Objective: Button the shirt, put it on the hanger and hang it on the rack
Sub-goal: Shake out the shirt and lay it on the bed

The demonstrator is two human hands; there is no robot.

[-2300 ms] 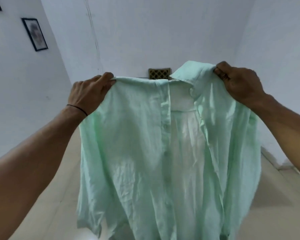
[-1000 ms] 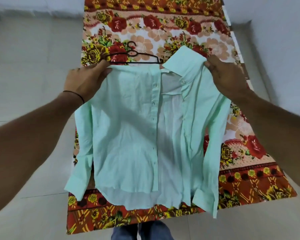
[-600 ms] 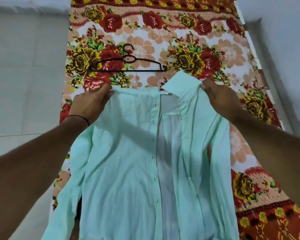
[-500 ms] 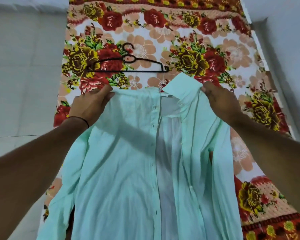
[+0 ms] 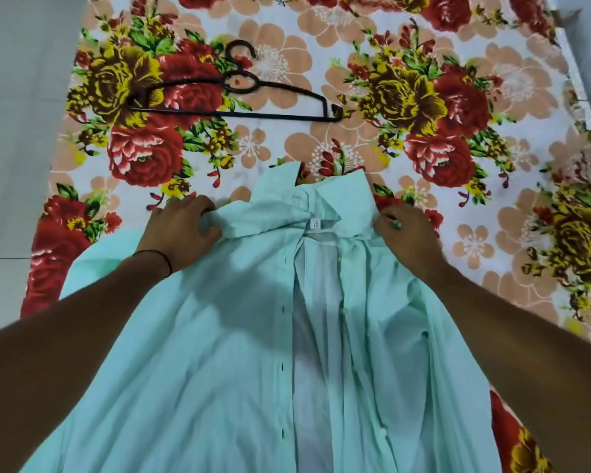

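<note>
Left hand [image 5: 181,230] on the near-left shoulder of the thin mint-green cotton shirt [image 5: 219,336]: grip pinching a bunched fold of cloth beside the collar. Black cord band on that wrist.

Shirt lies front-up on the red-and-yellow floral bedsheet [image 5: 423,97], collar [image 5: 321,196] toward the far side, front open; buttonhole strip on the left panel, buttons on the right, none fastened.

Black plastic hanger [image 5: 232,97] flat on the sheet just beyond the collar, apart from the shirt, untouched.

Right hand [image 5: 406,237] on the right shoulder seam, grip pressed together on a small pinch of fabric.

Handling, my read: light, limp, creases easily, no stiffness except collar and front strips. Sliding on the sheet is unlikely, but it'll bunch if dragged. Best to hold at shoulders for flattening, then take both strips near the collar and button from the top down. Rack not in view.
</note>
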